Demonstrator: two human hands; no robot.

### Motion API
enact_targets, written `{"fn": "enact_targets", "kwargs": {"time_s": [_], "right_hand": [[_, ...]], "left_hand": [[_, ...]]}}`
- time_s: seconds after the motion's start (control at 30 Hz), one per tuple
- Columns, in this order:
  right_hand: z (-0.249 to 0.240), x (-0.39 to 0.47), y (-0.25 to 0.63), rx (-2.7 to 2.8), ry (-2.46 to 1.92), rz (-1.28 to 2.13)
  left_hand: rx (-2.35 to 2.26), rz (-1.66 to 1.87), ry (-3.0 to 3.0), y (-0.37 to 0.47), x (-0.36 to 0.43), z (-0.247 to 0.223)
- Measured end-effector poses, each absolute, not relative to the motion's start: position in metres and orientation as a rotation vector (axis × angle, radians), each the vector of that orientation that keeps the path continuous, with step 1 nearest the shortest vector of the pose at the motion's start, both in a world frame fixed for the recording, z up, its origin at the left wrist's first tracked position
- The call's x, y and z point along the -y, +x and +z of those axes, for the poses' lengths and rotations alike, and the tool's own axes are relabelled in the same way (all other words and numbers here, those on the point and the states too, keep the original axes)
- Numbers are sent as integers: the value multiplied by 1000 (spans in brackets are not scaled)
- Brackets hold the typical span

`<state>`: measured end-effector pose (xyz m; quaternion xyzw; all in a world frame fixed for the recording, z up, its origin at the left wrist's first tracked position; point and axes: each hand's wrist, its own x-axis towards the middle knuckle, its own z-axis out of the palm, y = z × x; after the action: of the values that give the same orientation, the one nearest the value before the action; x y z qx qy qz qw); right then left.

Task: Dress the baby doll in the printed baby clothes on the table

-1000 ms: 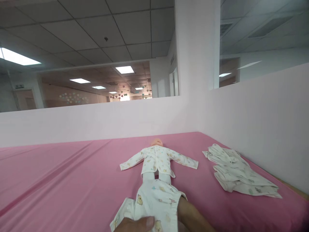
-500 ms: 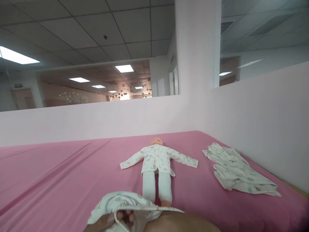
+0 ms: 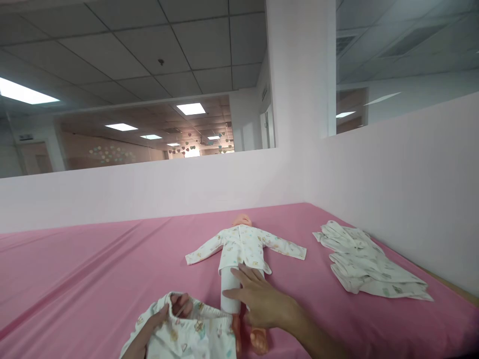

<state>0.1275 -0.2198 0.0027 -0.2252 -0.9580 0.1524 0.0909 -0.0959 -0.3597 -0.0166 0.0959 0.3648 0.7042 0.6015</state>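
Note:
A doll (image 3: 242,219) lies on its back on the pink sheet, its head toward the wall. It wears a white printed jacket (image 3: 235,244) with spread sleeves and white leg coverings (image 3: 229,286); its bare feet point toward me. At the bottom, my left hand (image 3: 160,319) is closed on the elastic waistband of small printed pants (image 3: 194,331), with some fingers inside the opening. My right hand (image 3: 260,301) has its fingers spread over the doll's thigh and lower jacket hem, holding nothing.
Folded white printed clothes (image 3: 370,264) lie at the right, near the side wall. The pink sheet (image 3: 93,279) has creases at the left. White walls (image 3: 209,182) with windows rise behind and to the right.
My right hand has left the pants and moved forward over the doll's legs, fingers now spread. The pants have shifted lower and left in my left hand, uncovering the doll's feet.

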Motion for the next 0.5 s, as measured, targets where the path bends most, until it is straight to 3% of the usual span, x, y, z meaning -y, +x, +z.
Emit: {"fn": "enact_targets", "kwargs": {"time_s": [0.27,0.5], "right_hand": [[-4,217,106,2912,-439,383],[25,203,102,2414,-436,981]], "left_hand": [[-896,1772,266,-121,368,-3],[-933,1728,334,-108,371,-10]]}}
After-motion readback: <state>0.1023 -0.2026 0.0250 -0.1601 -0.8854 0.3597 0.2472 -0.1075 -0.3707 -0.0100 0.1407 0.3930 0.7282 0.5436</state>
